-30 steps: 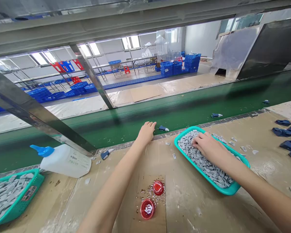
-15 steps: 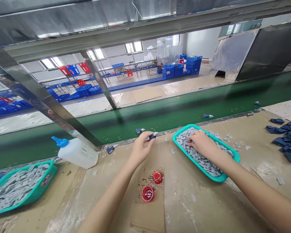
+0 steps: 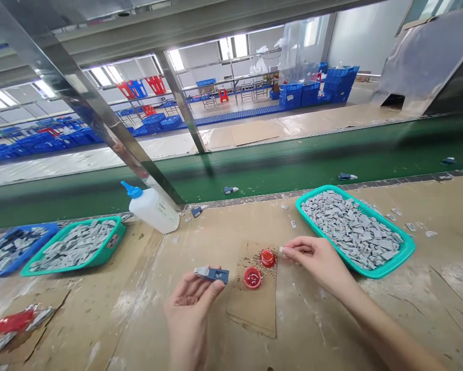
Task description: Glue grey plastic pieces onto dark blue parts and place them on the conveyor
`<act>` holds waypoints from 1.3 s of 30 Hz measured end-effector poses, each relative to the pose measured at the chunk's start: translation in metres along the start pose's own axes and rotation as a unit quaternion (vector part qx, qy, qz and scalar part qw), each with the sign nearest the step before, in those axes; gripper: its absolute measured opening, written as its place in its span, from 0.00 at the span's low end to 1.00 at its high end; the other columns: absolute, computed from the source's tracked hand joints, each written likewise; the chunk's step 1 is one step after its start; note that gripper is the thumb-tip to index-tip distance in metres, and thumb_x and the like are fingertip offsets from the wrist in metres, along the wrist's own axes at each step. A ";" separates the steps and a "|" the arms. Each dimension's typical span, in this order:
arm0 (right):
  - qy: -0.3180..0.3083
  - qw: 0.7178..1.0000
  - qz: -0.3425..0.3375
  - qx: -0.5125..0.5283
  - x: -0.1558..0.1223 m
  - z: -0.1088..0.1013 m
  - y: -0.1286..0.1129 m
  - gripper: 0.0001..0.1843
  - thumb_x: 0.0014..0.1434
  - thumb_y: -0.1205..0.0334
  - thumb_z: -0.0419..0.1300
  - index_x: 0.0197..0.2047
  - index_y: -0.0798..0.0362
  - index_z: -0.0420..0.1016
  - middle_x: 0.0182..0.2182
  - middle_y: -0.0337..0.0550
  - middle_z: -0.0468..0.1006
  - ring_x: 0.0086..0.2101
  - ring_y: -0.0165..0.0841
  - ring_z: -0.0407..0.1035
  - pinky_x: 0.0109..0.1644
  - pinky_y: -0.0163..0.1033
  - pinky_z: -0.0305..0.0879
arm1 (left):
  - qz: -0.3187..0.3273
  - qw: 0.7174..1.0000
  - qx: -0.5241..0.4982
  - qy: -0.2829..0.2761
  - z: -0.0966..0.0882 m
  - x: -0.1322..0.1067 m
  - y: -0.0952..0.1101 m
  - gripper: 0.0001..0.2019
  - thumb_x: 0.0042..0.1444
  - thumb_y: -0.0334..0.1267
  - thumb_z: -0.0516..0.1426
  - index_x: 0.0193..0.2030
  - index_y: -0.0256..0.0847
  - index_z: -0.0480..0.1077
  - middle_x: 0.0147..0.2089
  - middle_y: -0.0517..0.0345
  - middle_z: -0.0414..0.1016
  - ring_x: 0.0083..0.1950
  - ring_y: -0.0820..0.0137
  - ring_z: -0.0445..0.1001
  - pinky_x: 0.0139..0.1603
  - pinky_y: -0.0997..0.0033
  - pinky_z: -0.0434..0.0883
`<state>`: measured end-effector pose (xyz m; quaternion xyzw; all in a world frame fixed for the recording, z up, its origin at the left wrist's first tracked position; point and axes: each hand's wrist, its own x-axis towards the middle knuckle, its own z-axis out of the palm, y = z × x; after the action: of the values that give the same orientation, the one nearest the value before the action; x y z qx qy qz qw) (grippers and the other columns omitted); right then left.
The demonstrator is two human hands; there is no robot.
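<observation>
My left hand holds a small blue part with a grey end between thumb and fingertips, low over the cardboard-covered bench. My right hand is pinched on a small grey piece, just right of two red caps that stand on a brown cardboard patch. A teal tray heaped with several grey pieces lies to the right of my right hand.
A white bottle with a blue nozzle lies near the green conveyor belt, which carries a few blue parts. Another teal tray and a blue tray of grey pieces stand at left. A slanted steel post crosses above.
My left hand took a blue part from the belt edge and pulled it back toward me. My right hand left the teal tray with a grey piece and came beside the red caps.
</observation>
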<state>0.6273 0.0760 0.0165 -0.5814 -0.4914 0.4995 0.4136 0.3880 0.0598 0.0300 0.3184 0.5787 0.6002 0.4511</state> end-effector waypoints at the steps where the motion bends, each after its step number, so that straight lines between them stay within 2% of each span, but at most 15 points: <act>1: -0.004 1.000 0.006 0.007 0.002 0.005 0.002 0.12 0.52 0.52 0.61 0.31 0.54 0.75 0.29 0.46 0.80 0.33 0.38 0.74 0.35 0.39 0.68 | -0.011 1.000 -0.007 0.010 0.000 -0.005 -0.004 0.16 0.31 0.32 0.69 0.29 0.39 0.71 0.32 0.56 0.80 0.38 0.64 0.79 0.40 0.73 0.76; 5: -0.003 1.000 0.018 0.006 0.008 0.017 0.009 0.15 0.51 0.50 0.62 0.31 0.55 0.75 0.28 0.47 0.80 0.31 0.38 0.75 0.36 0.39 0.68 | -0.051 0.998 -0.019 0.028 -0.003 -0.020 -0.014 0.15 0.30 0.32 0.69 0.27 0.38 0.71 0.32 0.55 0.81 0.37 0.62 0.80 0.40 0.69 0.77; 11: -0.012 1.000 0.016 0.005 0.008 0.028 0.015 0.15 0.51 0.50 0.62 0.30 0.55 0.74 0.27 0.47 0.80 0.32 0.38 0.75 0.37 0.39 0.68 | -0.039 0.999 -0.025 0.028 -0.003 -0.030 -0.013 0.16 0.33 0.33 0.69 0.32 0.38 0.72 0.34 0.52 0.81 0.38 0.63 0.79 0.40 0.72 0.76; 19: -0.017 0.999 0.010 0.038 0.000 0.025 0.001 0.15 0.50 0.50 0.63 0.29 0.55 0.74 0.27 0.46 0.79 0.31 0.37 0.74 0.37 0.38 0.68 | -0.041 0.999 -0.012 0.005 0.013 -0.036 -0.010 0.13 0.33 0.30 0.68 0.29 0.38 0.72 0.34 0.53 0.81 0.36 0.63 0.80 0.39 0.70 0.77; 27: -0.102 0.990 0.014 0.093 -0.025 0.027 -0.024 0.11 0.50 0.53 0.64 0.29 0.54 0.74 0.25 0.42 0.77 0.30 0.34 0.72 0.36 0.36 0.67 | -0.024 1.000 -0.007 -0.013 0.039 -0.049 -0.005 0.11 0.34 0.29 0.67 0.27 0.38 0.73 0.31 0.52 0.81 0.33 0.61 0.80 0.36 0.67 0.79; 31: -0.132 0.985 0.015 0.109 -0.028 0.029 -0.025 0.10 0.51 0.55 0.63 0.29 0.54 0.74 0.24 0.41 0.76 0.29 0.32 0.71 0.35 0.35 0.67 | -0.027 0.999 -0.003 -0.026 0.044 -0.052 -0.001 0.10 0.34 0.30 0.67 0.27 0.38 0.74 0.30 0.52 0.81 0.33 0.60 0.80 0.34 0.66 0.79; 39: -0.150 0.983 0.027 0.105 -0.028 0.030 -0.024 0.10 0.52 0.55 0.62 0.27 0.54 0.73 0.24 0.40 0.75 0.28 0.31 0.69 0.34 0.34 0.65 | -0.042 0.998 0.007 -0.041 0.048 -0.055 0.002 0.10 0.33 0.30 0.67 0.26 0.38 0.74 0.27 0.55 0.80 0.30 0.61 0.80 0.33 0.67 0.80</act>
<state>0.5938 0.0526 0.0397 -0.4667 -0.4769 0.6404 0.3803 0.4523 0.0292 0.0454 0.3209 0.5771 0.5631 0.4969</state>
